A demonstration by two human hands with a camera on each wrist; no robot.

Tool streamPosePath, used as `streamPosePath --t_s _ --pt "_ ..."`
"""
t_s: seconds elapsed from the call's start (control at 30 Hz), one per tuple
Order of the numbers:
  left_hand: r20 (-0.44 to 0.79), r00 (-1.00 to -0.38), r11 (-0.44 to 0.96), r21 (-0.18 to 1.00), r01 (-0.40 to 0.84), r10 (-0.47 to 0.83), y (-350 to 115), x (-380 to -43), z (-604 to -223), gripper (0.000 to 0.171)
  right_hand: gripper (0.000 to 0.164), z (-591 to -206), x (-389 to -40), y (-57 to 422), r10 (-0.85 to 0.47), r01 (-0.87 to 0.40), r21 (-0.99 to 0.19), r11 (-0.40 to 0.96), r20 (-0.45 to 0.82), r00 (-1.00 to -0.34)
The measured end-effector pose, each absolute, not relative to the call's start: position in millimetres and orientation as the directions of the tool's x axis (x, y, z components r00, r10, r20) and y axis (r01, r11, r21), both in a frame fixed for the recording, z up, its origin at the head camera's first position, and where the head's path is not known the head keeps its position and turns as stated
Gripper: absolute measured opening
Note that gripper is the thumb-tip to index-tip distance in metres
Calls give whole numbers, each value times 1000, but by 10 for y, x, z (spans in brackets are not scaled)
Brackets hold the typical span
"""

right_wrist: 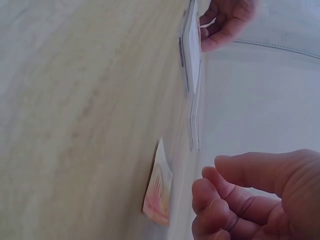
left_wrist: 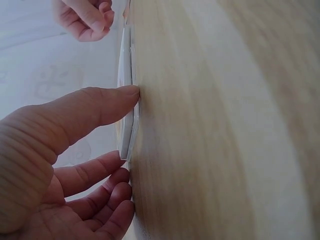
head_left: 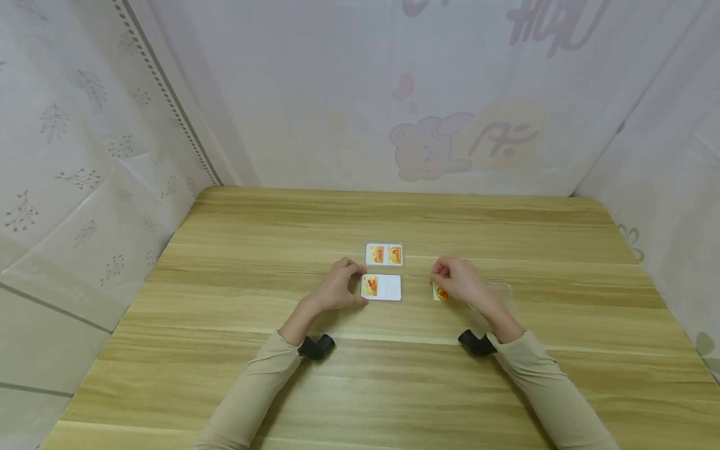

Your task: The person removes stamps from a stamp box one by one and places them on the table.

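My left hand [head_left: 335, 289] holds the left end of a flat white case [head_left: 389, 288] by its edges. The thumb lies on the near edge and the index finger at the far corner. An orange picture fills the case's left half; its right half is plain white. My right hand [head_left: 462, 279] hovers over a small picture card [head_left: 441, 293] with a red and yellow print. In the right wrist view this card [right_wrist: 161, 192] lies slightly bent on the table, apart from the fingers, which are curled with the thumb against the index finger. Nothing shows between them.
Just beyond the held case lies a similar case [head_left: 385, 254] with two orange pictures side by side. A clear plastic cover [head_left: 500, 289] rests on the wooden table [head_left: 371, 387], partly behind the right forearm. Pale printed curtains [head_left: 315, 112] hang behind and at both sides.
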State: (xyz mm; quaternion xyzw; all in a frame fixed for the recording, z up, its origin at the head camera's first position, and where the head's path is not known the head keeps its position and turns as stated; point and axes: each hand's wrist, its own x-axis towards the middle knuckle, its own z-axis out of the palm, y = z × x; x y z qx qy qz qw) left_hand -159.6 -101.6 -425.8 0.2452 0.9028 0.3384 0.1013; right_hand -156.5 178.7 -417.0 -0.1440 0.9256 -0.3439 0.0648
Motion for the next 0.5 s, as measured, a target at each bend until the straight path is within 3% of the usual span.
streamPosePath --t_s 0.5 --pt "2 -855 648 652 394 518 -1013 -1605 -4259 55 4 -4163 -1596 1633 -330 -256 -684 683 24 -944"
